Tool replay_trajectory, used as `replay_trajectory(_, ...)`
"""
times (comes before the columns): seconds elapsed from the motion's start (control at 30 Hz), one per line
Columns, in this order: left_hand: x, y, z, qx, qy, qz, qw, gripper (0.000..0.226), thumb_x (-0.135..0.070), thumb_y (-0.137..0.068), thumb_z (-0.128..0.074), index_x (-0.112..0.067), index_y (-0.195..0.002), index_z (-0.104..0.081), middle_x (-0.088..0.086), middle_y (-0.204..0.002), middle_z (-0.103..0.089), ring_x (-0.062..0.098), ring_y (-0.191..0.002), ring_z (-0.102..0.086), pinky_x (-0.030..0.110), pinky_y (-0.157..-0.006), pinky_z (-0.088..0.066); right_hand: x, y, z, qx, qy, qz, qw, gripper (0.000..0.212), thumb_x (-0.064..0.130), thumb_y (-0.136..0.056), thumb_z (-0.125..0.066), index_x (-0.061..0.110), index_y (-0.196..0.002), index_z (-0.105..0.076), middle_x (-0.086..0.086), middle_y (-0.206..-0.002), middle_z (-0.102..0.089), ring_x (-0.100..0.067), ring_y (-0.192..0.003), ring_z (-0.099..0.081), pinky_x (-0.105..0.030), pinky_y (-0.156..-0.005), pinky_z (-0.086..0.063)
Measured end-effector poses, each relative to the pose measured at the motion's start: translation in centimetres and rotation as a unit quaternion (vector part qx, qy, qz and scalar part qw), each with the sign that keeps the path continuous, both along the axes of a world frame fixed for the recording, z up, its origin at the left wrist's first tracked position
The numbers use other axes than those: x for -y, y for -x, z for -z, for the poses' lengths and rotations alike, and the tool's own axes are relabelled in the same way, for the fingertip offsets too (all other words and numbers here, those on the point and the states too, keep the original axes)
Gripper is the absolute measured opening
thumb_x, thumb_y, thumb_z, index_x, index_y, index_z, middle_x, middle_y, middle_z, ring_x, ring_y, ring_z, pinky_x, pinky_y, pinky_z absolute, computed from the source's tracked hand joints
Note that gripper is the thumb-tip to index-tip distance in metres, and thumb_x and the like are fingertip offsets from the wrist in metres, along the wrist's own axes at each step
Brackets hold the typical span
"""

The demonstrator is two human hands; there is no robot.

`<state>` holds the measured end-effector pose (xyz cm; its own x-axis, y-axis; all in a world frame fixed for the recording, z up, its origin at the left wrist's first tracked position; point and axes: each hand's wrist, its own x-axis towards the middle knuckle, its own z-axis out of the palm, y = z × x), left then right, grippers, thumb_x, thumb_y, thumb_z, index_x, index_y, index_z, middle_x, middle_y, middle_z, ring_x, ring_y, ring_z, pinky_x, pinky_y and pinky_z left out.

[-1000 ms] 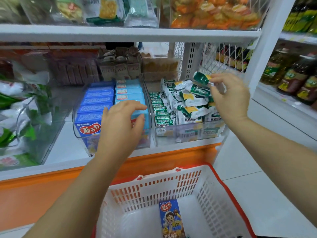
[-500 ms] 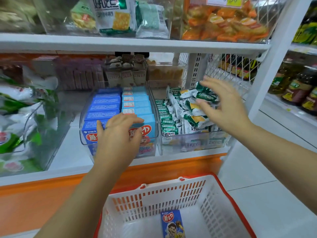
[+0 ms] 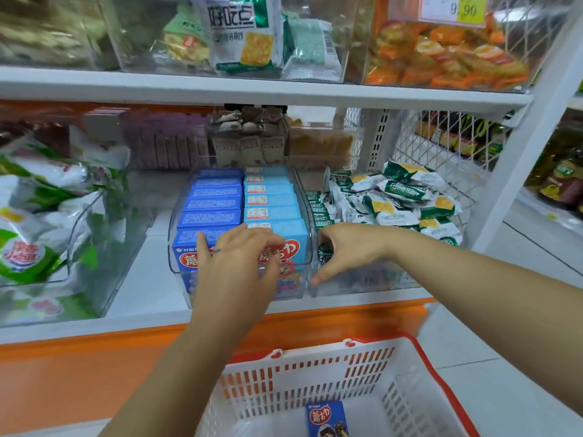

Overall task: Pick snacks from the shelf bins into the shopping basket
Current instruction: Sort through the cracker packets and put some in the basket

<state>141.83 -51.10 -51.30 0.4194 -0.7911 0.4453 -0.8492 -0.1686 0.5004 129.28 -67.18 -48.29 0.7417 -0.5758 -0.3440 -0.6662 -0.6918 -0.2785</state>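
Observation:
A clear bin (image 3: 176, 247) on the lower shelf holds two rows of blue snack boxes (image 3: 271, 200). My left hand (image 3: 236, 260) lies spread over the two front boxes, thumb on the darker left one, fingers on the lighter right one. Beside it, a second clear bin (image 3: 378, 283) holds green-and-white packets (image 3: 407, 197). My right hand (image 3: 347, 250) is at this bin's front left corner, fingers curled by the small green packets, thumb pointing down the front wall; a grip is not clear. The white, red-rimmed basket (image 3: 315, 383) below holds one blue box (image 3: 326, 417).
A bin of green-and-white bags (image 3: 38, 234) stands at the left. Brown packets (image 3: 249, 137) sit at the shelf's back. The upper shelf (image 3: 252, 86) carries cracker bags and orange snacks. A white post (image 3: 523, 159) and oil bottles (image 3: 561, 178) are at the right.
My right hand has let go of the green packet it held up and has dropped to the front left corner of the packet bin. My left hand stays on the front blue boxes.

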Motion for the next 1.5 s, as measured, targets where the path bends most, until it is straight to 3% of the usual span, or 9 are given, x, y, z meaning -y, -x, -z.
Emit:
replay_trajectory(0.17,0.2,0.0,0.1,-0.010,0.008,0.000,1.000,0.023,-0.028,-0.092,-0.059,-0.034,-0.114,-0.063,-0.016,-0.126,-0.058,0.006,-0.130,-0.039,0.044,-0.117,0.007,0.2,-0.5,0.4,-0.042,0.007,-0.002,0.999,0.052,0.054,-0.069,-0.077,0.008,-0.084,-0.059,0.009,-0.068,-0.047,-0.015,-0.066,-0.045,-0.028,-0.056,-0.032)
replay_trajectory(0.4,0.2,0.0,0.0,-0.005,-0.008,0.000,1.000,0.024,-0.030,-0.094,-0.055,-0.035,-0.117,-0.060,-0.018,-0.129,-0.055,0.003,-0.130,-0.037,0.044,-0.117,0.007,-0.4,-0.5,1.0,-0.080,0.029,-0.007,0.996,0.080,0.063,-0.064,-0.075,-0.004,-0.106,-0.061,-0.012,-0.105,-0.051,-0.018,-0.084,-0.051,-0.035,-0.077,-0.048)
replay_trajectory(0.63,0.0,0.1,-0.3,-0.005,-0.024,0.003,1.000,0.024,-0.032,-0.094,-0.054,-0.036,-0.118,-0.059,-0.017,-0.131,-0.053,0.004,-0.131,-0.036,0.044,-0.117,0.007,-0.8,-0.2,0.3,-0.049,0.025,-0.025,0.998,0.052,0.057,-0.069,-0.075,0.017,-0.057,-0.045,0.006,-0.056,-0.038,-0.012,-0.052,-0.037,-0.026,-0.052,-0.029)
replay_trajectory(0.73,-0.1,0.1,-0.4,-0.005,-0.034,0.006,0.999,0.024,-0.033,-0.095,-0.053,-0.037,-0.118,-0.058,-0.017,-0.132,-0.052,0.004,-0.132,-0.035,0.044,-0.117,0.007,-1.2,1.0,-0.4,0.024,0.051,-0.025,0.998,0.050,0.056,-0.072,-0.073,0.008,-0.072,-0.060,-0.002,-0.072,-0.050,-0.017,-0.066,-0.049,-0.030,-0.059,-0.034)
replay_trajectory(0.87,-0.2,0.4,-0.6,-0.002,-0.029,0.006,1.000,0.024,-0.031,-0.095,-0.053,-0.036,-0.118,-0.058,-0.016,-0.131,-0.053,0.004,-0.132,-0.035,0.045,-0.117,0.006,-2.3,3.6,-2.1,0.130,0.071,0.034,0.988,0.071,0.047,-0.076,-0.073,0.003,-0.129,-0.056,-0.010,-0.141,-0.048,-0.024,-0.126,-0.047,-0.027,-0.101,-0.035)
replay_trajectory(1.03,-0.1,1.9,-1.1,-0.004,0.053,0.044,0.998,0.023,-0.025,-0.092,-0.059,-0.030,-0.115,-0.062,-0.014,-0.120,-0.059,0.008,-0.121,-0.048,0.043,-0.118,-0.011,-5.3,6.6,-3.4,0.344,0.043,0.122,0.930,0.044,0.034,-0.074,-0.077,0.030,-0.116,-0.066,0.017,-0.128,-0.050,-0.001,-0.114,-0.050,-0.027,-0.104,-0.038)
replay_trajectory(1.13,0.0,4.0,-1.4,-0.165,0.079,0.114,0.976,0.033,-0.029,-0.088,-0.065,-0.029,-0.121,-0.060,-0.017,-0.109,-0.060,0.003,-0.100,-0.058,0.023,-0.095,-0.046,-6.9,8.0,-1.7,0.445,-0.016,0.161,0.881,0.025,0.026,-0.074,-0.077,0.037,-0.096,-0.071,0.021,-0.108,-0.065,0.003,-0.105,-0.059,-0.027,-0.093,-0.048)
replay_trajectory(1.27,-0.1,6.0,-1.2,-0.350,0.009,0.147,0.925,0.017,-0.027,-0.087,-0.066,-0.027,-0.104,-0.066,-0.012,-0.097,-0.067,0.000,-0.083,-0.064,0.018,-0.079,-0.053,-8.8,8.8,1.0,0.526,-0.131,0.192,0.818,0.025,0.008,-0.079,-0.072,0.030,-0.090,-0.073,0.015,-0.080,-0.072,0.002,-0.071,-0.063,-0.016,-0.060,-0.048)
replay_trajectory(1.5,-0.4,7.0,-0.8,-0.641,-0.031,0.142,0.753,0.016,-0.016,-0.092,-0.058,-0.012,-0.078,-0.066,0.005,-0.090,-0.075,0.018,-0.085,-0.071,0.033,-0.077,-0.057,-9.3,9.4,2.2,0.498,-0.136,0.207,0.831,0.027,0.028,-0.071,-0.074,0.042,-0.093,-0.073,-0.002,-0.106,-0.072,-0.019,-0.099,-0.067,-0.037,-0.093,-0.052)
